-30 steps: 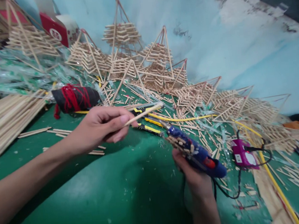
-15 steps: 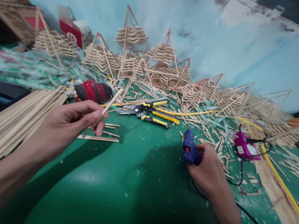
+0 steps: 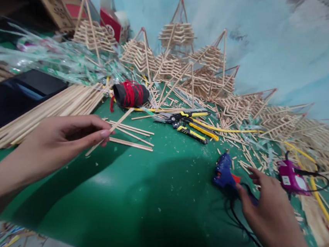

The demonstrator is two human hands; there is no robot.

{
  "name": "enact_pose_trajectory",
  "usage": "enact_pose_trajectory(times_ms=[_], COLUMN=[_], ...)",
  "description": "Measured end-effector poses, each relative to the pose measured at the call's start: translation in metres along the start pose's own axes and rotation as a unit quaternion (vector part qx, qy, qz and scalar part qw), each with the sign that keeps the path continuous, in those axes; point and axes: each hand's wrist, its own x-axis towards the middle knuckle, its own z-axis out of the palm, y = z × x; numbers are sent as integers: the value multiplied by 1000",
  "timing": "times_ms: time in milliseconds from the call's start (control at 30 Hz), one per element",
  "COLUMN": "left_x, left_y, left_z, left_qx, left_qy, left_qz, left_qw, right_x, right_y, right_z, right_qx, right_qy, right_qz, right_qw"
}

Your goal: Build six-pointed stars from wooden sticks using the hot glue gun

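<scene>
At nine o'clock the left hand (image 3: pixel 64 139) pinches a wooden stick (image 3: pixel 121 120) mid-length, seemingly leaving both ends free, while at four o'clock the right hand (image 3: pixel 269 204), fingers spread, is beside a blue glue gun (image 3: pixel 223 169) aimed toward twelve, likely keeping heat off skin.

Red box (image 3: pixel 104 18), toward bench's (image 3: pixel 105 207) far edge: round white emblem (image 3: pixel 111 30), marks too blurred to read
Cardboard box (image 3: pixel 55 11), left of it: dark print, illegible
Legible text: none
</scene>
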Motion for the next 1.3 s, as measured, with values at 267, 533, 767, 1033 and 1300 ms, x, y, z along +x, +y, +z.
enact_pose_trajectory(times_ms=[267, 533, 767, 1033, 1300], left_x=[-16, -43, -36, -29, -21], left_y=[-3, -14, 3, 15, 21], left_z=[-16, -37, -17, 28, 92], left_qx=[-12, -11, -50, -14, 36], left_qy=[70, 102, 63, 10, 44], left_qz=[-76, -149, -45, 18, 99], left_qw=[995, 983, 996, 1000, 993], right_x=[46, 92, 94, 47, 13], right_y=[-178, -274, -251, -158, -126], right_z=[15, 43, 31, 6, 10], right_qx=[180, 46, 103, 390, 229], right_qy=[-92, -217, -177, -21, 41], right_qz=[-186, -281, -236, -87, -96], right_qw=[961, 934, 950, 917, 968])
